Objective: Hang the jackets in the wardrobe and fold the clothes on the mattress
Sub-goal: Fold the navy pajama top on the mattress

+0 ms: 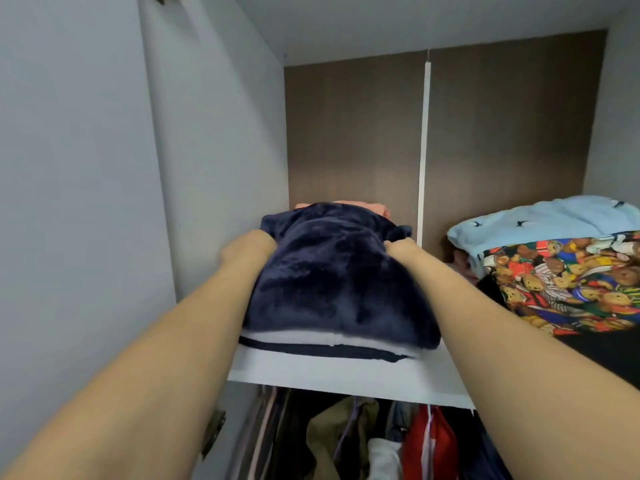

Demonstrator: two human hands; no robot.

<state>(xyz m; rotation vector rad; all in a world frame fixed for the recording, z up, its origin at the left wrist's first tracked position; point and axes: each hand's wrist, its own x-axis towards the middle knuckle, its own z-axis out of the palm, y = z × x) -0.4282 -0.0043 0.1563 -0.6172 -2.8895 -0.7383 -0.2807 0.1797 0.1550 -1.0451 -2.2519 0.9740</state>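
A folded navy fleece garment (332, 275) lies on top of a small stack of folded clothes on the white upper wardrobe shelf (329, 375). Both my arms reach up to it. My left hand (247, 247) holds its left side, the fingers hidden under the fabric. On the right edge, my right hand (401, 247) grips the fleece, with fingertips curled onto the cloth. Under the fleece lie a white and a navy folded piece (322, 344). A pink folded item (353, 205) shows behind.
A second pile sits at the shelf's right: a light blue garment (543, 220) over a teddy-bear print cloth (568, 278). Below the shelf hang several jackets, among them an olive one (332, 431) and a red one (429, 441). The wardrobe's left wall (214, 168) stands close.
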